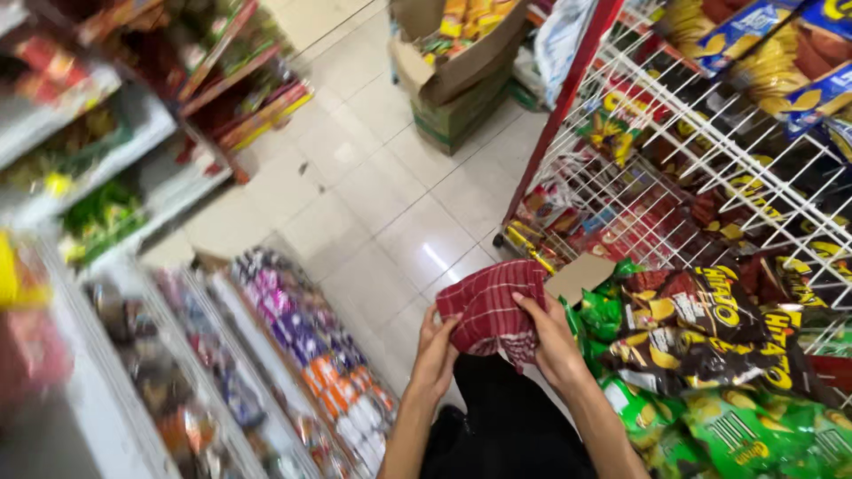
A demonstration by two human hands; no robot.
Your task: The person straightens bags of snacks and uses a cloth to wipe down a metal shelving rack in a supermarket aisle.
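Left hand (435,350) and right hand (552,341) both grip a red checked cloth (491,310), bunched between them low in the aisle, fingers closed on its folds; just right of the hands, a box of dark and green snack bags (701,355) with a cardboard flap (579,275); left, blurred shelves of small packets (302,337); beyond, white tiled floor (390,204); right, a white wire rack (710,151) with chip bags; far end, stacked cardboard boxes (457,80).
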